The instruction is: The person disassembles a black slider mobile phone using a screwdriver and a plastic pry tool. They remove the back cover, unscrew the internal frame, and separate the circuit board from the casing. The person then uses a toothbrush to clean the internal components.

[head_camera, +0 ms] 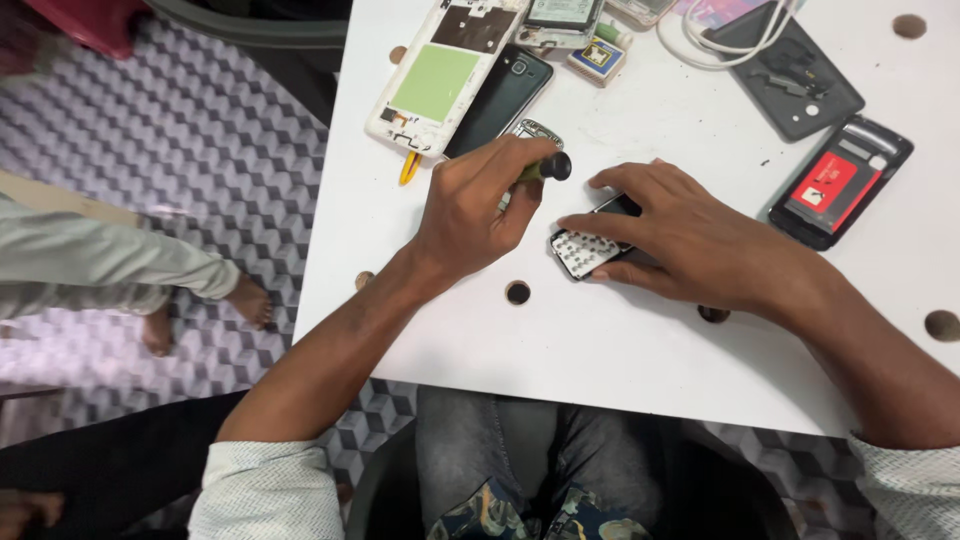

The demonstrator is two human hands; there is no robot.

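My left hand (pixel 478 205) is closed around a small screwdriver (pixel 548 167) with a green and black handle, held just left of a small keypad phone (pixel 585 250). My right hand (pixel 680 235) lies flat over that phone and presses it onto the white table (pixel 600 350). Only the phone's white keypad end and a dark corner show under my fingers. The screwdriver's tip is hidden behind my left hand.
At the table's far edge lie a white phone frame with a green panel (pixel 435 80), a black smartphone (pixel 500 100), a dark back cover (pixel 790 75) with a white cable, and a black phone with a red battery (pixel 840 180). Round holes dot the table. Another person's bare feet (pixel 245 300) stand at left.
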